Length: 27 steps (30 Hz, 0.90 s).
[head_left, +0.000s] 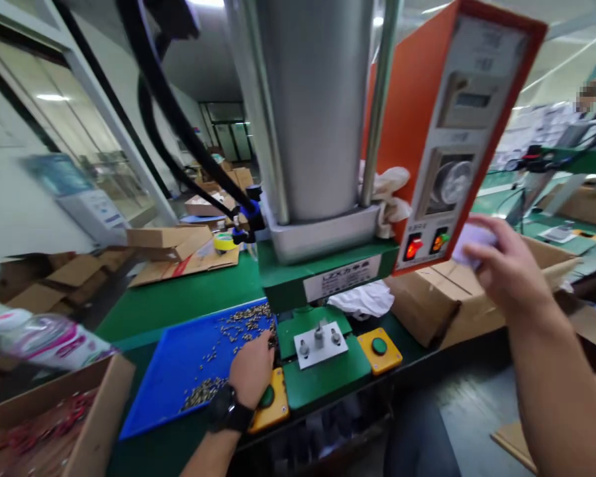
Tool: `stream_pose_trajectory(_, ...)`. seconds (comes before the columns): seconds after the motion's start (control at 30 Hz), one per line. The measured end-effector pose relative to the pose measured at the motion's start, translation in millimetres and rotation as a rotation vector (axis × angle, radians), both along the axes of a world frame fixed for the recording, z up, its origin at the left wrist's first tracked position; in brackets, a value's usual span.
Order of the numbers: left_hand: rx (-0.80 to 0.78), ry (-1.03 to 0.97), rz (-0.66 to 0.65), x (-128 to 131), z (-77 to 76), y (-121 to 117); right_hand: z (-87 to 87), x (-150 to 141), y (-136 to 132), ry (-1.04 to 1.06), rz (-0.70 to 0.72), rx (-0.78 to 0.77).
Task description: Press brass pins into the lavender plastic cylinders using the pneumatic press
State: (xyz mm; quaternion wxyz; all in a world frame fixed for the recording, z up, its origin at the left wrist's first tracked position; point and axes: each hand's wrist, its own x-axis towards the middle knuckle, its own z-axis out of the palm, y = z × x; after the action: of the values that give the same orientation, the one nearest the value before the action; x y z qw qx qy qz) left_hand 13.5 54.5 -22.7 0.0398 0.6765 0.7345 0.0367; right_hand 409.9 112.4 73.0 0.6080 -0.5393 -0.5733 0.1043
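Observation:
My left hand [252,372], with a black watch [224,405] on the wrist, reaches over the right edge of a blue tray [179,358]. Its fingers are curled together by some small brass-coloured parts [248,318]; what they pinch is too small and dark to make out. Out to the right, my right hand [507,262] grips a pale lavender-white object [471,242] beside the orange control box [417,126]. That object is blurred and its kind is unclear. Between my hands, the green press base carries a metal plate [310,354] with several upright pins.
A large grey press cylinder [318,112] rises in front of me. Green buttons on yellow boxes [380,351] flank the base. Cardboard boxes [437,305] stand right, and an open carton [99,411] with red pieces sits left. White cloth [365,299] lies behind the base.

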Motion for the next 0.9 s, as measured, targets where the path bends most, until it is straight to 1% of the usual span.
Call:
stream_pose_trajectory(0.07,0.003,-0.001,0.011,0.2,-1.0,-1.5,-32.5,-54.1,-32.6,0.072,0.166,-0.011)
stream_pose_trajectory(0.1,0.01,0.001,0.015,-0.1,-1.2,-2.5,-49.1,-82.7,-43.9,0.183,0.345,-0.05)
stream_pose_trajectory(0.13,0.02,0.002,0.018,-0.6,-1.1,-3.8,-63.9,-110.1,-50.6,0.312,0.483,-0.07)
stream_pose_trajectory(0.17,0.033,0.003,0.018,-1.2,-0.9,-5.2,-75.6,-134.3,-53.0,0.409,0.574,-0.081)
stream_pose_trajectory(0.2,0.046,0.003,0.016,-1.8,-0.7,-6.6,-83.8,-154.1,-51.6,0.48,0.646,-0.09)
stream_pose_trajectory(0.27,0.069,-0.002,0.009,-2.8,-0.6,-9.4,-89.4,-178.4,-42.8,0.537,0.726,-0.094)
stream_pose_trajectory(0.33,0.087,-0.01,0.008,-3.3,-1.2,-11.2,-85.8,-185.7,-34.0,0.498,0.771,-0.09)
stream_pose_trajectory(0.47,0.114,-0.035,0.01,-3.0,-3.3,-11.5,-79.3,-181.5,-28.9,0.326,0.833,-0.083)
stream_pose_trajectory(0.53,0.122,-0.055,0.0,-2.9,-3.7,-10.9,-80.8,-179.1,-29.5,0.2,0.82,-0.09)
stream_pose_trajectory(0.6,0.128,-0.079,-0.016,-3.1,-3.7,-10.4,-82.0,-176.9,-29.9,0.031,0.785,-0.073)
stream_pose_trajectory(0.7,0.146,-0.11,-0.033,-3.9,-3.5,-10.1,-77.6,-173.5,-29.6,-0.148,0.759,-0.033)
stream_pose_trajectory(0.83,0.164,-0.136,-0.037,-4.6,-2.9,-10.4,-65.8,-172.5,-29.4,-0.12,0.725,-0.006)
stream_pose_trajectory(0.9,0.167,-0.147,-0.039,-4.4,-2.2,-10.8,-64.2,-174.4,-29.7,-0.121,0.721,0.002)
